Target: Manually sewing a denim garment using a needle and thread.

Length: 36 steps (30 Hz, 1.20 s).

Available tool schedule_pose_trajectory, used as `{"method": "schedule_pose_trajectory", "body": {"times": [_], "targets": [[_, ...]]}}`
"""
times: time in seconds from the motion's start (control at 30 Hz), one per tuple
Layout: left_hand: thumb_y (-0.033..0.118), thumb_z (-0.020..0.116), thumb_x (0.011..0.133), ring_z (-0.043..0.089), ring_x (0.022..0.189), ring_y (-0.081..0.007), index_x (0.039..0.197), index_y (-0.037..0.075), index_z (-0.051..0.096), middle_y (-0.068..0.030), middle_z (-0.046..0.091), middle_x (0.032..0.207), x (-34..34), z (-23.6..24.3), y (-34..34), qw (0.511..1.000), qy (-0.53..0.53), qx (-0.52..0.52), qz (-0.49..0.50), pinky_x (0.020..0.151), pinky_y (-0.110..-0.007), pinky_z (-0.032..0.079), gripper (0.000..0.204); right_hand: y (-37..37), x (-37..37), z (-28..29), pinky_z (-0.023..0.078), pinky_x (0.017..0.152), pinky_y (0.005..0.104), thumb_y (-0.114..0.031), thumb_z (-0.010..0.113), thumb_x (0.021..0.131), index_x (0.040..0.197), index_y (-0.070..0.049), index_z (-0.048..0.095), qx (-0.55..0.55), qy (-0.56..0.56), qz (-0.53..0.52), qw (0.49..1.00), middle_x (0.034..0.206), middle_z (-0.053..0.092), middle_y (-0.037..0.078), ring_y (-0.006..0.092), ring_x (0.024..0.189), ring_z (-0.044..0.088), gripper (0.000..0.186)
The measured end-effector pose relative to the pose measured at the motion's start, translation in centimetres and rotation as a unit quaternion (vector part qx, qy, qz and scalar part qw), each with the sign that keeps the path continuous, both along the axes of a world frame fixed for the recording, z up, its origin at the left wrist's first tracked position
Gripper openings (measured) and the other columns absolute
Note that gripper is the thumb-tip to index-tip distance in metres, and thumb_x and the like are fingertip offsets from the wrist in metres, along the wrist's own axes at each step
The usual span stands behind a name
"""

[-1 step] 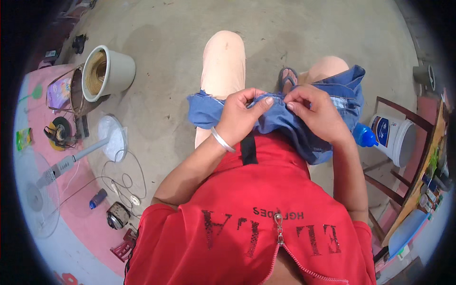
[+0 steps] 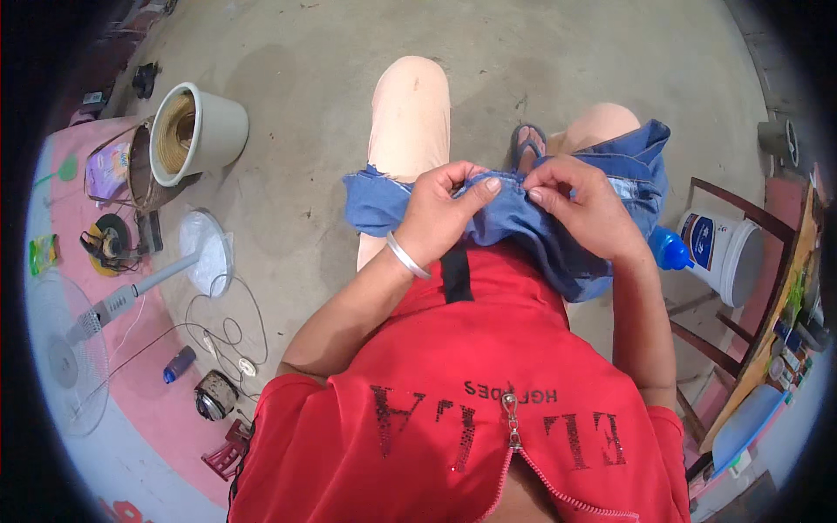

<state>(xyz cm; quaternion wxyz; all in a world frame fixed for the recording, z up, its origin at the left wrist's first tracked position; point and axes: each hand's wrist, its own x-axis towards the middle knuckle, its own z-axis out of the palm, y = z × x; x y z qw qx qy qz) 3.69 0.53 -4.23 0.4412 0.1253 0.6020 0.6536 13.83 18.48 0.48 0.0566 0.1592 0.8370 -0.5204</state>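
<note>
A blue denim garment (image 2: pixel 506 216) with a frayed edge lies across my lap, its bulk bunched over my right thigh. My left hand (image 2: pixel 440 213), with a silver bangle on the wrist, grips the frayed edge between thumb and curled fingers. Close beside it, my right hand (image 2: pixel 582 207) is closed in a pinch on the same edge. Anything small between the right fingertips is too fine to make out. Pale peach trousers (image 2: pixel 410 113) show beyond the cloth, and a sandalled foot (image 2: pixel 528 144) is visible past the hands.
At the left stand a pale bucket (image 2: pixel 222 135) with a coiled straw item inside, a standing fan (image 2: pixel 122 301) and loose cable (image 2: pixel 231 331). On the right are a white bucket (image 2: pixel 711 253), a blue bottle (image 2: pixel 670 249), a wooden chair (image 2: pixel 741 205) and a cluttered table (image 2: pixel 758 357).
</note>
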Motion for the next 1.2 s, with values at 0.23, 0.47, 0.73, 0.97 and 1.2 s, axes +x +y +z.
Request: {"method": "schedule_pose_trajectory", "body": {"times": [0.23,0.47,0.73,0.97,1.2], "targets": [[0.017,0.064,0.09,0.058,0.078,-0.0058,0.099,0.004,0.062,0.0002,0.064,0.088,-0.3,-0.4,-0.2,0.983,-0.179,0.028,-0.016,0.07,-0.021,0.048,0.016,0.9,0.3,-0.8,0.046,0.077,0.0242,-0.006,0.06,0.088,0.096,0.001,0.062,-0.151,-0.03,0.011,0.988,0.086,0.062,0.001,0.0079,0.083,0.054,0.01],[0.017,0.064,0.091,0.056,0.078,-0.0047,0.098,0.005,0.061,0.002,0.062,0.088,-0.2,-1.1,-0.1,0.987,-0.15,0.04,-0.05,0.071,-0.02,0.046,0.014,0.3,-0.2,-2.2,0.045,0.077,0.0236,-0.007,0.061,0.088,0.096,0.0,0.062,-0.187,-0.004,0.037,0.982,0.086,0.061,-0.001,0.007,0.083,0.053,0.01],[0.012,0.068,0.087,0.053,0.079,-0.0035,0.095,0.004,0.062,0.0028,0.061,0.087,-1.1,-1.1,-1.0,0.997,-0.079,0.018,-0.016,0.072,-0.018,0.044,0.013,1.2,-0.2,-0.2,0.047,0.079,0.0247,-0.005,0.061,0.087,0.094,0.001,0.064,-0.103,-0.03,0.024,0.994,0.088,0.064,0.001,0.0086,0.085,0.056,0.009],[0.012,0.07,0.086,0.053,0.076,-0.0034,0.094,0.003,0.062,0.0036,0.06,0.084,-0.9,-0.6,-0.8,0.995,-0.093,0.024,-0.015,0.069,-0.018,0.044,0.014,0.9,-0.3,0.3,0.047,0.072,0.0255,-0.004,0.064,0.083,0.092,0.0,0.066,-0.047,-0.03,0.031,0.998,0.082,0.065,0.004,0.0096,0.079,0.058,0.01],[0.012,0.069,0.086,0.051,0.074,-0.0024,0.094,0.001,0.064,0.0031,0.061,0.082,0.5,0.7,-0.4,0.996,0.084,-0.025,-0.031,0.065,-0.018,0.043,0.015,-1.8,-1.1,0.8,0.046,0.065,0.0433,-0.008,0.064,0.076,0.083,-0.002,0.066,0.165,0.053,0.033,0.984,0.076,0.061,0.017,0.0361,0.076,0.059,0.009]]}}
